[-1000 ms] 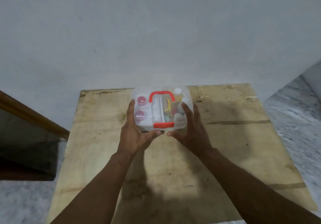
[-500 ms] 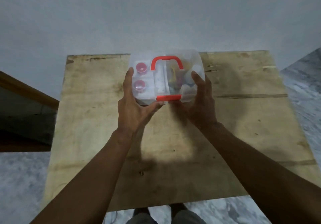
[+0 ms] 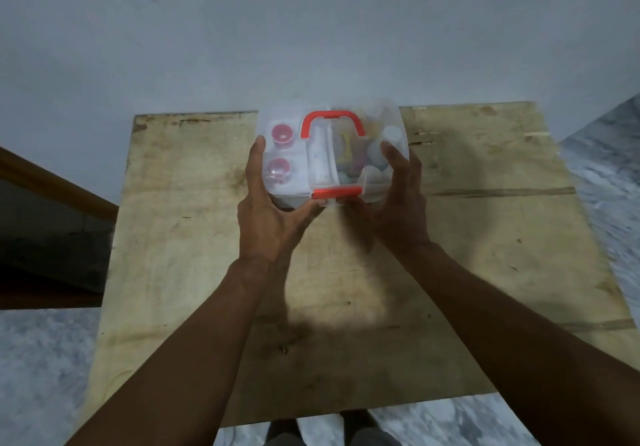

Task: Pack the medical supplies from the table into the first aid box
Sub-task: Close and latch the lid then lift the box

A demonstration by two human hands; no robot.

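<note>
A translucent first aid box (image 3: 298, 182) with a red handle and a red front latch is held above the wooden table (image 3: 485, 238), its lid closed. My left hand (image 3: 270, 217) grips its left side, thumb under the front edge. My right hand (image 3: 398, 203) grips its right side, fingers against the wall. Through the lid I see two pink-capped bottles (image 3: 278, 168) on the left, a white tube in the middle and white containers on the right.
The plywood tabletop reaches to a grey wall (image 3: 311, 30) at the back. A dark wooden rail (image 3: 52, 189) stands off the left edge. Marbled floor (image 3: 41, 359) shows around the table, and feet show below its near edge.
The box has risen off the table between both hands and looks larger and closer. The view has tilted down, showing more of the table's near edge.
</note>
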